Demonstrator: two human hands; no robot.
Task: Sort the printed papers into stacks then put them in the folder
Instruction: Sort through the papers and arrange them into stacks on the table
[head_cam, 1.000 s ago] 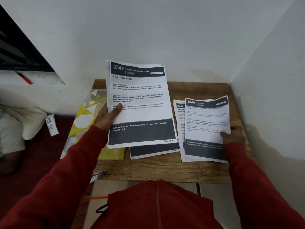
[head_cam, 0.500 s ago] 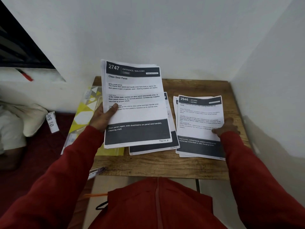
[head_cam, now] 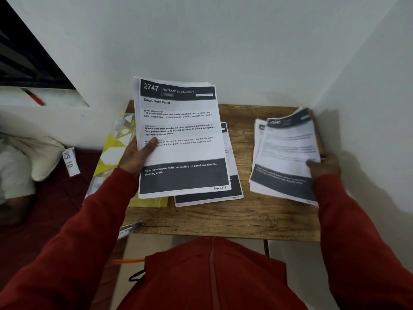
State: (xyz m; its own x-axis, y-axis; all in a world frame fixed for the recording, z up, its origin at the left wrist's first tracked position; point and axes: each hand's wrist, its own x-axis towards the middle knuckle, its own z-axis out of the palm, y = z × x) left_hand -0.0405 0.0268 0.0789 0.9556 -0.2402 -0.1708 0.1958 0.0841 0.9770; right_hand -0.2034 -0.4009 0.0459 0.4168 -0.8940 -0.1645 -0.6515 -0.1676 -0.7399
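From the head view, the left hand (head_cam: 136, 156) holds a sheaf of printed papers (head_cam: 181, 139) headed "2747" above the wooden table (head_cam: 223, 218). The right hand (head_cam: 325, 167) grips a blurred stack (head_cam: 286, 153) at the table's right edge. A yellow-patterned folder (head_cam: 116, 153) lies left.

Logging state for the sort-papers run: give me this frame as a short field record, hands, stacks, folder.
left hand: grips sheaf headed 2747, held up off the table
right hand: grips right stack at its right edge, sheets lifted and blurred
middle stack: flat on table, partly hidden by the sheaf
folder: yellow patterned, at table's left edge, no papers seen in it
label: reads WS 10
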